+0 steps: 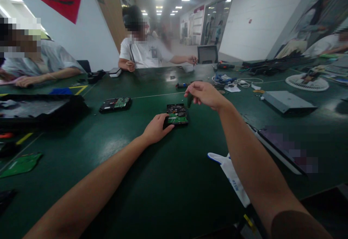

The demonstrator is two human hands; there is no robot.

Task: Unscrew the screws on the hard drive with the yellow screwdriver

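Note:
A hard drive (177, 115) lies on the dark green table in front of me, its green circuit board facing up. My left hand (157, 127) grips its left side, with the thumb along the near edge and the fingers at the far part of that side. Beside its right edge, my right hand (202, 94) pinches what looks like a screwdriver (189, 101) by its dark green handle, held roughly upright. The tool's lower end is too dark and small to make out. A second hard drive (115, 104) rests farther left.
A large black casing (40, 112) stands at left, near a green circuit board (20, 164). To the right are a grey metal box (289, 101), a tablet-like panel (280, 148), a white fan part (307, 82) and cables. A white glove (233, 177) lies under my right forearm. Co-workers sit across.

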